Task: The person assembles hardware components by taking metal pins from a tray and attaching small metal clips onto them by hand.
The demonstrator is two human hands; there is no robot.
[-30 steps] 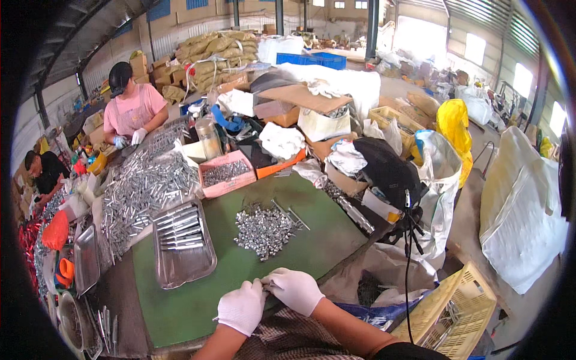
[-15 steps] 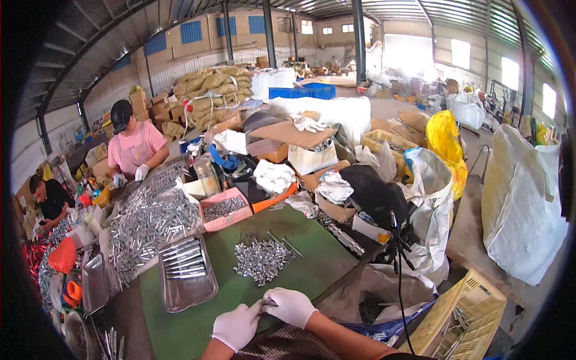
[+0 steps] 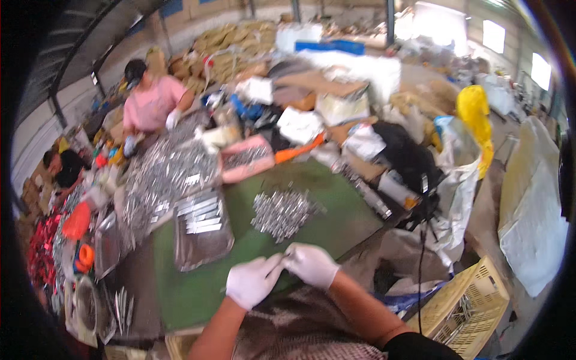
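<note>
My left hand [image 3: 253, 282] and my right hand [image 3: 312, 264], both in white gloves, meet at the fingertips over the near edge of a green mat [image 3: 180, 294]. Each is closed in a pinch; motion blur and the fingers hide what they hold. Just beyond them lies a pile of small shiny metal parts [image 3: 282, 215] on the mat. To the left sits a metal tray [image 3: 204, 249] with a row of silver rods [image 3: 203, 213] at its far end.
A heap of metal rods [image 3: 165, 171] and a pink box of small parts [image 3: 246, 159] lie beyond the tray. An orange-handled tool [image 3: 300, 148] is beside the box. At lower right stands a yellow crate [image 3: 486, 300]. A co-worker in pink [image 3: 155, 105] works at far left.
The view has tilted down and shifted, so the scene sits further right. My hands remain together at the fingertips; the metal piece glimpsed at them earlier no longer shows.
</note>
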